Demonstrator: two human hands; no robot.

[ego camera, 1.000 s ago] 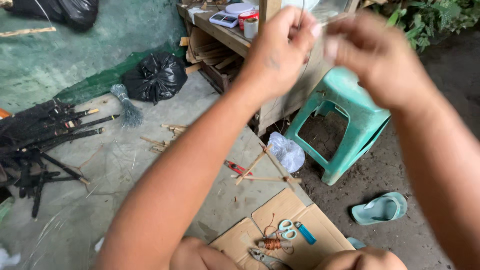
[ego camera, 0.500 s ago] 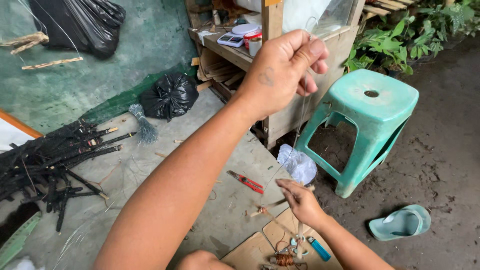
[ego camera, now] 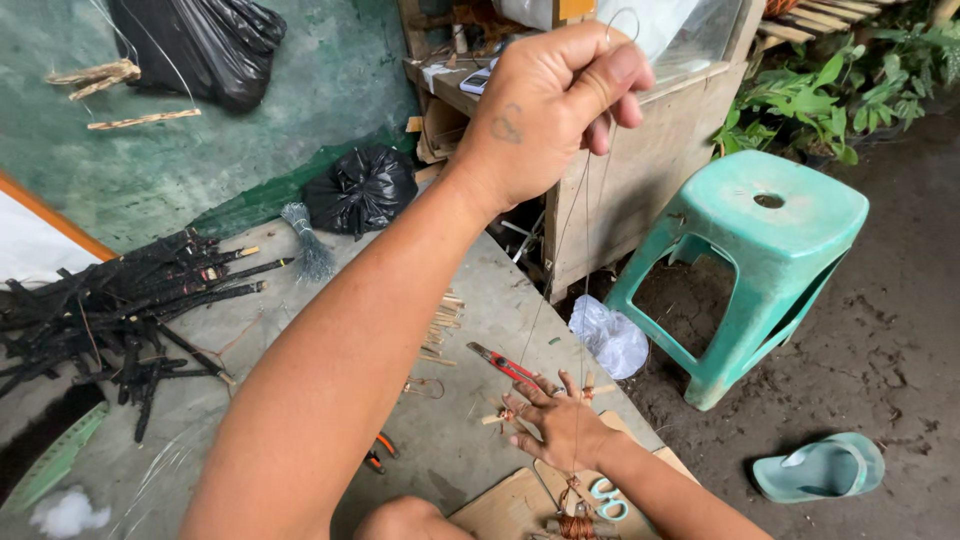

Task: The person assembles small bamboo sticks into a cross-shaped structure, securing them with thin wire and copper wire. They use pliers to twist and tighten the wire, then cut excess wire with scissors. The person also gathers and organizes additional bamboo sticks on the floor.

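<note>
Soft, even daylight is filling the scene, with no harsh sun patches. Shadows are staying faint; the darkest one is lying under the mint-green plastic stool and inside the open wooden cabinet. The clear plastic sheet at the top is giving off a pale glare. The raised left hand, close to the lens, is looking large and slightly soft, while the grey concrete floor is showing sharp. Straight edges are bending slightly near the frame borders.
</note>
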